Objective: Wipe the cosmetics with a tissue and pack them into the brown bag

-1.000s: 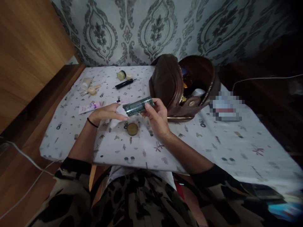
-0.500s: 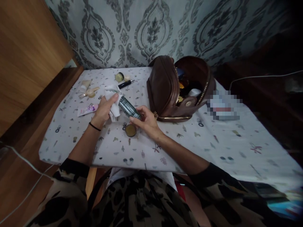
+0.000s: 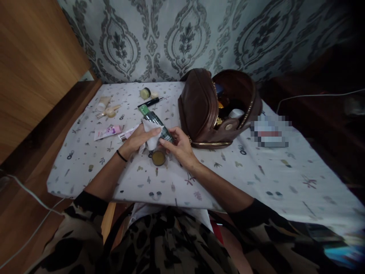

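Tube (image 3: 154, 117): smooth, glossy dark green, paler at its far end; I see it slanting between both hands, left of the bag.
Right hand (image 3: 182, 146): gripping the tube's near end between thumb and fingers.
Left hand (image 3: 138, 140): holding a soft, crumpled white tissue (image 3: 153, 142) against the tube's side.
Pot (image 3: 158, 158): round, brownish gold, just below the hands.
Bag (image 3: 199, 104): brown, leather-like, rounded, unzipped along gold teeth; I can make out a white lid (image 3: 236, 113) inside.
Far left group: pink tube (image 3: 108, 132), beige tube (image 3: 104, 102), and near the back a slim black stick (image 3: 151, 102) beside a squat green jar (image 3: 144, 93).
Tabletop (image 3: 171, 186): white covering scattered with small printed motifs, corners rounded.
Room: I see grey damask-patterned wallpaper (image 3: 186, 38) behind, a grained wooden panel (image 3: 37, 45) at left, dim light.
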Motion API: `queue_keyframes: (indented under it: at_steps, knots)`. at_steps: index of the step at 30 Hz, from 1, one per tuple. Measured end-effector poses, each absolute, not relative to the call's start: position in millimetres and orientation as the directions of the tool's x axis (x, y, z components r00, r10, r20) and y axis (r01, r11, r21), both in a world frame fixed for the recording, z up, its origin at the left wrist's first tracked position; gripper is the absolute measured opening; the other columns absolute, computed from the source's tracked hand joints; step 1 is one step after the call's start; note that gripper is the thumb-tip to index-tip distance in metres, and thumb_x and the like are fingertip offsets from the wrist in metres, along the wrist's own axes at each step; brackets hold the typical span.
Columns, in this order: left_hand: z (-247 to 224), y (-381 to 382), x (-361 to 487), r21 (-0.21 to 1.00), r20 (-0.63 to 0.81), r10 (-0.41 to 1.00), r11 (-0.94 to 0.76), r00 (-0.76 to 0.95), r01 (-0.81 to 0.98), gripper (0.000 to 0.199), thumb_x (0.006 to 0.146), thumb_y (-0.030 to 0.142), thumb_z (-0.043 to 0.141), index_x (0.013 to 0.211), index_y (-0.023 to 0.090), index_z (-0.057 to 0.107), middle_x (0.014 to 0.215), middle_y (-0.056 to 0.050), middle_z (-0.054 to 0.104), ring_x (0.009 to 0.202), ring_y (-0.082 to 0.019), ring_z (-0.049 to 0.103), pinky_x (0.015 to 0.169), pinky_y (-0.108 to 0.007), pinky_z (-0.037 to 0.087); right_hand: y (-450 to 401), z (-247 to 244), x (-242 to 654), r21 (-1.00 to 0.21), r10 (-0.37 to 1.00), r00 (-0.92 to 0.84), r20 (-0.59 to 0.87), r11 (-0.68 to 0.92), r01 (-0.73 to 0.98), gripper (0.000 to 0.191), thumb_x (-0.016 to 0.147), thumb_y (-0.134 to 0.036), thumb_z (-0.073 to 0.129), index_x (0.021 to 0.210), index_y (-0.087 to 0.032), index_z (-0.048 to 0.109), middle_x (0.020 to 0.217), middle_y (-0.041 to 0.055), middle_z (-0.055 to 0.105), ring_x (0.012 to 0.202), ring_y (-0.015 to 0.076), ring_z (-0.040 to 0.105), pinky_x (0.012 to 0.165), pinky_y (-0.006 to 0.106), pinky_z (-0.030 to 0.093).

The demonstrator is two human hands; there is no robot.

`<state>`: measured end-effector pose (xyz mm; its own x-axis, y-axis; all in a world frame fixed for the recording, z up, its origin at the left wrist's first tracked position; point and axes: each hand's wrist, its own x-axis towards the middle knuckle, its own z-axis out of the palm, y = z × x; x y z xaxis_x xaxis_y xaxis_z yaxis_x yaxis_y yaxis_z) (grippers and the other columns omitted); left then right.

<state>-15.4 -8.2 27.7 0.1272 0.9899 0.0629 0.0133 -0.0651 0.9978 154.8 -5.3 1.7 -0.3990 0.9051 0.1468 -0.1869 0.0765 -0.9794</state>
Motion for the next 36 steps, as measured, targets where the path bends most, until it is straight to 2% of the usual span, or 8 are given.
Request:
queue_keyframes:
  at_steps: [6, 10, 14, 20, 24, 27, 30, 36]
  knots:
    - [23.8, -6.3, -16.3, 0.998, 0.062, 0.996, -0.063, 0.058, 0.014, 0.051, 0.063, 0.062, 0.078, 0.075, 0.015, 0.066, 0.066, -0.002, 0.066, 0.056, -0.012, 0.058, 0.050, -0.021, 0.045, -2.7, -1.1, 155.3, -0.981, 0.906, -0.386, 0.173, 0.122, -0.152, 0.043, 0.070, -0.049, 0.076, 0.094, -0.023, 0.050, 0.088, 0.0006, 0.058, 0.067, 0.0146, 0.057, 0.046, 0.025, 0.043]
    - [21.7, -4.7, -14.8, 0.995, 0.099, 0.990, -0.099, -0.098, 0.002, 0.049, 0.067, 0.064, 0.074, 0.070, 0.016, 0.064, 0.062, 0.000, 0.063, 0.053, -0.011, 0.056, 0.048, -0.021, 0.043, -1.6, -2.4, 155.4, -0.972, 0.897, -0.374, 0.237, 0.214, -0.102, 0.041, 0.071, -0.047, 0.076, 0.093, -0.023, 0.050, 0.087, 0.0011, 0.058, 0.075, 0.0166, 0.056, 0.056, 0.026, 0.045]
    - [24.4, 0.9, -16.8, 0.986, 0.108, 0.953, -0.139, -0.282, -0.091, 0.051, 0.068, 0.066, 0.072, 0.079, 0.017, 0.067, 0.063, 0.001, 0.062, 0.055, -0.012, 0.058, 0.052, -0.023, 0.046, -3.6, -3.0, 155.3, -0.959, 0.873, -0.404, 0.273, 0.278, -0.049, 0.039, 0.072, -0.045, 0.074, 0.094, -0.023, 0.050, 0.087, 0.0000, 0.058, 0.077, 0.0164, 0.054, 0.064, 0.028, 0.044]
    - [22.6, 12.7, -31.4, 0.962, 0.199, 0.837, -0.266, -0.509, -0.061, 0.039, 0.067, 0.052, 0.078, 0.077, 0.019, 0.061, 0.066, 0.005, 0.059, 0.060, -0.009, 0.057, 0.055, -0.019, 0.044, -8.0, -3.3, 155.7, -0.952, 0.848, -0.469, 0.247, 0.304, 0.047, 0.036, 0.071, -0.040, 0.074, 0.093, -0.023, 0.051, 0.080, -0.0019, 0.055, 0.070, 0.0157, 0.051, 0.062, 0.027, 0.040]
    - [19.4, 15.0, -36.8, 0.970, 0.190, 0.831, -0.241, -0.523, -0.029, 0.039, 0.066, 0.052, 0.079, 0.078, 0.019, 0.061, 0.068, 0.005, 0.061, 0.066, -0.010, 0.058, 0.056, -0.019, 0.043, -8.0, -3.5, 157.4, -0.938, 0.847, -0.470, 0.248, 0.331, 0.102, 0.035, 0.073, -0.040, 0.072, 0.095, -0.023, 0.052, 0.081, -0.0018, 0.055, 0.070, 0.0163, 0.052, 0.062, 0.027, 0.040]
    - [23.3, 13.7, -35.9, 0.976, 0.082, 0.876, -0.167, -0.475, -0.140, 0.036, 0.068, 0.052, 0.078, 0.076, 0.021, 0.062, 0.065, 0.003, 0.063, 0.068, -0.013, 0.062, 0.055, -0.022, 0.044, -7.3, -1.9, 159.6, -0.921, 0.849, -0.452, 0.275, 0.368, 0.129, 0.034, 0.074, -0.039, 0.071, 0.098, -0.023, 0.053, 0.083, -0.0011, 0.057, 0.072, 0.0170, 0.052, 0.064, 0.028, 0.041]
    - [31.1, 11.1, -33.4, 0.954, 0.030, 0.945, -0.124, -0.326, -0.274, 0.034, 0.074, 0.052, 0.073, 0.079, 0.020, 0.064, 0.065, -0.001, 0.066, 0.070, -0.016, 0.066, 0.055, -0.024, 0.048, -5.3, -0.8, 161.6, -0.913, 0.853, -0.429, 0.296, 0.385, 0.135, 0.032, 0.075, -0.038, 0.070, 0.099, -0.023, 0.054, 0.085, -0.0006, 0.057, 0.073, 0.0167, 0.051, 0.066, 0.029, 0.041]
    - [44.5, 5.1, -31.1, 0.898, -0.072, 0.971, -0.036, -0.228, -0.438, 0.030, 0.086, 0.047, 0.061, 0.090, 0.018, 0.065, 0.074, -0.003, 0.072, 0.074, -0.017, 0.071, 0.055, -0.022, 0.054, 0.1, -7.0, 161.2, -0.949, 0.851, -0.447, 0.277, 0.316, 0.014, 0.035, 0.078, -0.044, 0.070, 0.099, -0.022, 0.053, 0.085, 0.0000, 0.057, 0.077, 0.0168, 0.054, 0.066, 0.028, 0.044]
